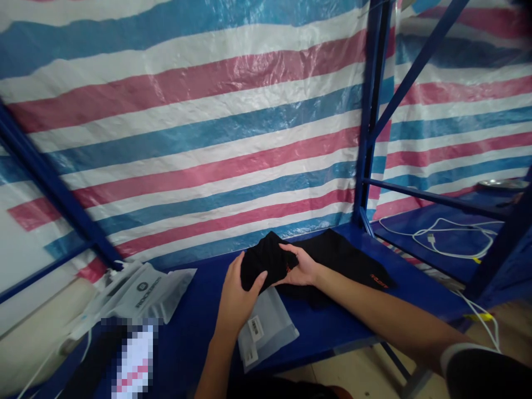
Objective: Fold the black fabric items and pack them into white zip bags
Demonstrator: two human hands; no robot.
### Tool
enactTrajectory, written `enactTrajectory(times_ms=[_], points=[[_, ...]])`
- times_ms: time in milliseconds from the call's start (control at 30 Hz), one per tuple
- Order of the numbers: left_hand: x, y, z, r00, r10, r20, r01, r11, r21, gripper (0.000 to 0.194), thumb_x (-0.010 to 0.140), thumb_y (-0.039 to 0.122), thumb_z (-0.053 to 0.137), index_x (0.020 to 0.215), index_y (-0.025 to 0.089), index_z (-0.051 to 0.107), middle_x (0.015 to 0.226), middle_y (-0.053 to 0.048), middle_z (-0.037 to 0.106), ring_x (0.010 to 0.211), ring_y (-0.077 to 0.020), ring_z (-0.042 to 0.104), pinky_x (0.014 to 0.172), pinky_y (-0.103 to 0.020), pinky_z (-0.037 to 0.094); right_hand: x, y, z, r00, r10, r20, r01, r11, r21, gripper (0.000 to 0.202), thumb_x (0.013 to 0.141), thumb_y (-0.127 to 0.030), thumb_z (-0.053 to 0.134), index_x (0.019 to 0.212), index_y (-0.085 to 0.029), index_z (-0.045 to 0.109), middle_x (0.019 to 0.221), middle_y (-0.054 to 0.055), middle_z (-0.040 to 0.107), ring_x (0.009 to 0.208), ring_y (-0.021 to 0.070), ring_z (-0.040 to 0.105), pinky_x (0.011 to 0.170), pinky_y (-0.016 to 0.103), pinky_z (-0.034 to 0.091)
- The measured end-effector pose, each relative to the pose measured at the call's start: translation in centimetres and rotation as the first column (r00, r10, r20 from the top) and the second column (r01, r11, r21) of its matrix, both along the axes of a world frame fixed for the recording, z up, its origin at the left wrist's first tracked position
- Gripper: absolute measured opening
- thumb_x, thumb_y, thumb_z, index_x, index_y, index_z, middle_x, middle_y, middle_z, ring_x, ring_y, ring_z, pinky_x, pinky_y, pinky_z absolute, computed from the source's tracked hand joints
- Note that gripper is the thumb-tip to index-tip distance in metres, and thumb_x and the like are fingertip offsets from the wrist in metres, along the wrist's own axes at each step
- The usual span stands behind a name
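Note:
A folded black cloth garment is raised a little above the blue table, gripped between both hands. My left hand wraps its left side, thumb in front. On its right edge, my right hand pinches the fabric, with part of some orange lettering showing beside the fingers. Behind my right wrist lies a second black garment with orange lettering, spread flat. A frosted plastic bag with white barcode labels rests under the held garment, nearer the table's front edge.
Printed frosted bags lie at the left of the blue table. Blue metal posts frame a striped tarp. White cables lie coiled on the shelf at right. A pixelated patch covers the lower left.

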State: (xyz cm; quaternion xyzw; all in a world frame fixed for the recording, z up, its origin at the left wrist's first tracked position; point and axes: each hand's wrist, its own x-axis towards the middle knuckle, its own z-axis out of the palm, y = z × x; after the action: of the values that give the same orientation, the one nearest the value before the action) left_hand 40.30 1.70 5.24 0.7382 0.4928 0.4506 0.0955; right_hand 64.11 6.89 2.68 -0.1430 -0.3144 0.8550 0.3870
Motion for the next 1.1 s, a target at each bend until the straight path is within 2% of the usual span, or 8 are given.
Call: enactTrajectory(times_ms=[167,367,533,633,733,867,967,1100], points=[[-1.2,2.6,-1.8,0.967,-0.014,0.255,0.039,0.995,-0.094,0.056,0.101,0.042,0.063,0.153,0.023,0.052,0.138,-0.016,0.072,0.125,-0.0302,0.072,0.109,-0.050,0.056,0.4,0.1,0.0,0.999,-0.029,-0.016,0.029,0.999,0.018,0.043,0.100,-0.050,0.057,0.120,-0.015,0.072,0.111,0.016,0.081,0.116,0.0359,0.075,0.108,0.065,0.052],[-5.6,3.7,-4.4,0.894,0.159,0.419,-0.090,0.979,-0.181,0.062,0.097,0.028,0.059,0.157,0.021,0.044,0.155,-0.023,0.056,0.118,-0.0300,0.076,0.098,-0.048,0.064,0.8,0.7,-0.4,0.993,-0.107,0.049,0.106,0.994,0.026,0.024,0.097,-0.035,0.061,0.107,-0.016,0.072,0.100,0.013,0.082,0.104,0.0313,0.079,0.103,0.056,0.058],[-6.0,0.8,-1.4,0.987,0.103,-0.126,-0.066,0.960,0.272,0.078,0.098,0.022,0.058,0.170,0.028,0.029,0.173,-0.017,0.036,0.158,-0.0381,0.040,0.124,-0.062,0.043,0.7,0.9,-0.2,0.995,-0.095,-0.017,0.094,0.994,-0.049,0.021,0.096,-0.029,0.061,0.107,-0.014,0.071,0.100,0.013,0.082,0.102,0.0279,0.080,0.096,0.044,0.063],[-5.3,-0.5,0.8,0.857,0.035,-0.514,0.152,0.936,0.317,0.079,0.092,0.008,0.060,0.165,0.032,0.043,0.176,-0.008,0.035,0.165,-0.0384,0.024,0.130,-0.066,0.031,0.6,1.3,0.1,0.993,-0.121,-0.011,0.120,0.992,-0.041,0.024,0.095,-0.027,0.065,0.113,-0.012,0.069,0.099,0.012,0.082,0.096,0.0255,0.080,0.090,0.038,0.065],[-5.4,-0.7,1.2,0.713,-0.023,-0.701,0.265,0.934,0.239,0.052,0.089,0.002,0.061,0.131,0.030,0.072,0.159,-0.004,0.060,0.162,-0.0370,0.033,0.131,-0.066,0.029,1.3,1.5,0.1,0.954,-0.261,0.145,0.251,0.964,0.083,0.052,0.092,-0.027,0.077,0.139,-0.017,0.060,0.104,0.008,0.080,0.089,0.0237,0.079,0.081,0.041,0.068],[-7.2,-0.5,-0.5,0.697,-0.071,-0.714,0.211,0.971,0.110,0.033,0.094,0.011,0.063,0.122,0.027,0.074,0.125,-0.005,0.079,0.131,-0.0319,0.068,0.120,-0.057,0.047,4.3,0.8,-0.3,0.668,-0.623,0.407,0.324,0.736,0.594,0.096,0.080,-0.034,0.094,0.161,-0.040,0.044,0.152,0.010,0.061,0.122,0.0270,0.070,0.096,0.047,0.064],[-8.4,-0.5,-1.7,0.740,-0.096,-0.666,0.146,0.989,0.020,0.039,0.098,0.016,0.061,0.133,0.028,0.070,0.130,-0.006,0.078,0.117,-0.0283,0.074,0.104,-0.047,0.059,6.9,-0.3,-0.6,0.476,-0.719,0.506,-0.022,0.566,0.824,0.076,0.076,-0.044,0.097,0.145,-0.035,0.068,0.174,0.012,0.033,0.137,0.0365,0.061,0.109,0.053,0.057],[-8.7,-0.8,-2.0,0.736,-0.155,-0.659,0.185,0.982,-0.025,0.054,0.096,0.012,0.055,0.145,0.030,0.065,0.143,-0.006,0.071,0.124,-0.0273,0.070,0.109,-0.045,0.056,8.7,-1.4,-1.0,0.421,-0.731,0.537,-0.394,0.385,0.834,0.053,0.077,-0.050,0.096,0.123,-0.029,0.082,0.174,0.012,0.036,0.152,0.0437,0.045,0.123,0.061,0.041]])
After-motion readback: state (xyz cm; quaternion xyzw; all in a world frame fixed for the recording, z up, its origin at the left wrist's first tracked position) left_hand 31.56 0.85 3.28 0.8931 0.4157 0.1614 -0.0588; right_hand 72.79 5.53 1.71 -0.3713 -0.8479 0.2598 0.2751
